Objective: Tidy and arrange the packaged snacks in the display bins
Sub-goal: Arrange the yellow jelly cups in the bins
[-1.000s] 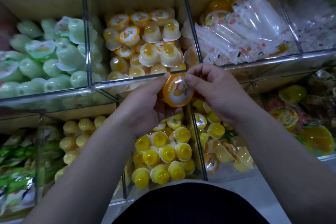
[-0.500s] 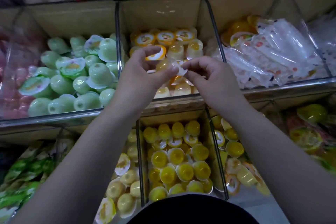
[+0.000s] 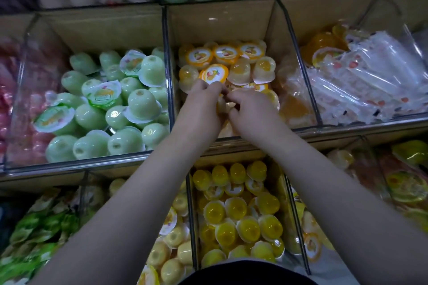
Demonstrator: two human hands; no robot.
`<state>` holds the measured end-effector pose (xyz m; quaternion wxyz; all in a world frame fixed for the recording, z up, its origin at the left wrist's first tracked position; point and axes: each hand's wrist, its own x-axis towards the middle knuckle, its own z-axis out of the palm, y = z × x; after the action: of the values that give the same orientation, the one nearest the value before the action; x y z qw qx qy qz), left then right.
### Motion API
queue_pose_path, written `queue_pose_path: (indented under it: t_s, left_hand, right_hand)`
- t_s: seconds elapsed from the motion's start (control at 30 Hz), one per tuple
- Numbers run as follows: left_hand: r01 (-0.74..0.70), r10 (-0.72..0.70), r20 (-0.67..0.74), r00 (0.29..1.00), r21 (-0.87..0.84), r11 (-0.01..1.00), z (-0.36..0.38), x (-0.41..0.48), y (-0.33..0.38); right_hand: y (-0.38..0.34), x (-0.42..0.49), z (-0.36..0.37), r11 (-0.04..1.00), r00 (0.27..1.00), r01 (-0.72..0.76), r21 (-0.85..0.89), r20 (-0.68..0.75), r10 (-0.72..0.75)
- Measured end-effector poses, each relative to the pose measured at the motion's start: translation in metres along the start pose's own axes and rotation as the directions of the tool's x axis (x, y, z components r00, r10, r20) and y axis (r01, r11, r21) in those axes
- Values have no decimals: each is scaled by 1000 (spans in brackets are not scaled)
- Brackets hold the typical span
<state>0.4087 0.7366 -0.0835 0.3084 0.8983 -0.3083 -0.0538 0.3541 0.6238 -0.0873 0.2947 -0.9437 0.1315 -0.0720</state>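
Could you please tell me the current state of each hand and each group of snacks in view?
left hand: fingers curled, pinching the held jelly cup.
right hand: fingers curled, pinching the same cup.
orange jelly cups: some lid up, some base up.
green jelly cups: jumbled, mixed orientations.
yellow jelly cups: mostly base up.
clear packets: heaped loosely.

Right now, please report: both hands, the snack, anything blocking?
Left hand and right hand both pinch one pale jelly cup. Cup low inside middle bin, among orange-lidded cups. Nothing blocking.
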Motion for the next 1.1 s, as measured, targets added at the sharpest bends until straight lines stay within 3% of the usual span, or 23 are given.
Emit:
queue_pose_path:
  t_s: [0.17, 0.33, 0.5, 0.6, 0.67, 0.73, 0.83, 0.93, 1.1]
  left_hand:
    - [79, -88, 74, 993, 119, 990, 4, 14, -8]
    - [97, -105, 79, 991, 100, 990, 7, 16, -7]
    - [34, -30, -49, 998, 69, 997, 2, 10, -4]
    - [-75, 53, -214, 975, -100, 992, -1, -1, 1]
    - [-119, 33, -262, 965, -320, 940, -3, -13, 4]
    - [-75, -48, -209, 977, -541, 838, -5, -25, 8]
    - [21, -159, -81, 984, -833, 554, -6, -39, 18]
    - [62, -149, -1, 989, -906, 418, -4, -52, 27]
    - [77, -87, 46, 995, -919, 387, 8, -75, 43]
  right_hand:
    - [0, 1, 1, 1000, 999, 5, -19, 32, -5]
    - [-2, -3, 0, 998, 999, 13, 58, -35, -11]
    - [-5, -16, -3, 963, 973, 97, 252, -227, -39]
    - [-5, -23, -5, 938, 963, 118, 327, -267, -28]
    - [-5, -28, -7, 892, 963, 95, 441, -269, 31]
    - [-7, -35, -7, 811, 959, 60, 582, -258, 115]
    - [-11, -51, -6, 676, 959, 51, 735, -225, 173]
    - [-15, -66, -7, 562, 965, 44, 826, -180, 189]
    - [-10, -92, -15, 463, 959, 34, 886, -159, 234]
